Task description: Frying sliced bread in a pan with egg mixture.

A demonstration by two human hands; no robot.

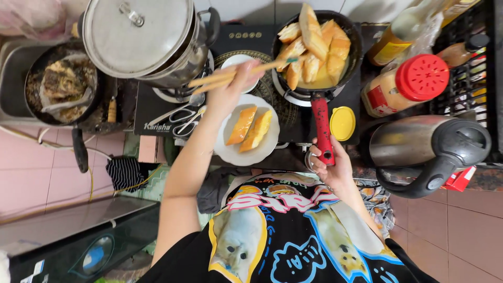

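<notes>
My left hand point(229, 93) holds a pair of wooden chopsticks point(237, 75), their tips reaching the fried bread pieces point(313, 46) piled in a black frying pan point(357, 48) with yellow liquid at its bottom. My right hand point(331, 169) grips the pan's red handle point(321, 126). Just below my left hand a white plate point(263, 153) carries two golden fried slices point(250, 127). A small white bowl point(234, 61) sits behind the chopsticks. The pan rests on a black two-burner stove point(242, 35).
A large steel pot with a lid point(140, 35) fills the stove's left burner. Scissors point(181, 118) lie in front of it. A dark pan of cooked food point(60, 84) stands far left. Right of the pan are a yellow lid point(342, 123), a red-capped jar point(406, 84), a bottle point(402, 30) and a steel kettle point(429, 147).
</notes>
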